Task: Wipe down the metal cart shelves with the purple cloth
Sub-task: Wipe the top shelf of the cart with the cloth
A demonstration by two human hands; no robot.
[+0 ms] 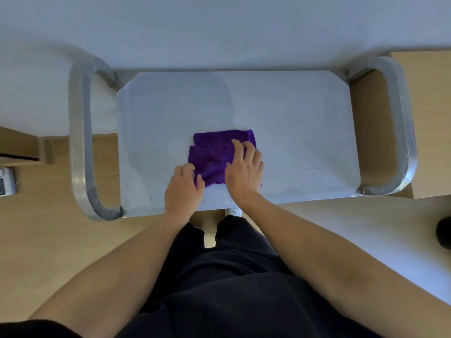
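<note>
My right hand (245, 167) lies flat on the crumpled purple cloth (214, 154), my left hand (184, 189) pinching its near corner, so it may bunch and skip the smooth grey metal shelf (305, 132) beyond my fingers.

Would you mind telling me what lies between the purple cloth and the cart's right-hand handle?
In the head view, only bare metal shelf lies between the purple cloth and the right handle.

We are seeing a grey device (6, 181) lying on the wooden floor (48, 240) far left of the hands. A round black object (444, 234) is sitting far right of them, partly cut off.
</note>
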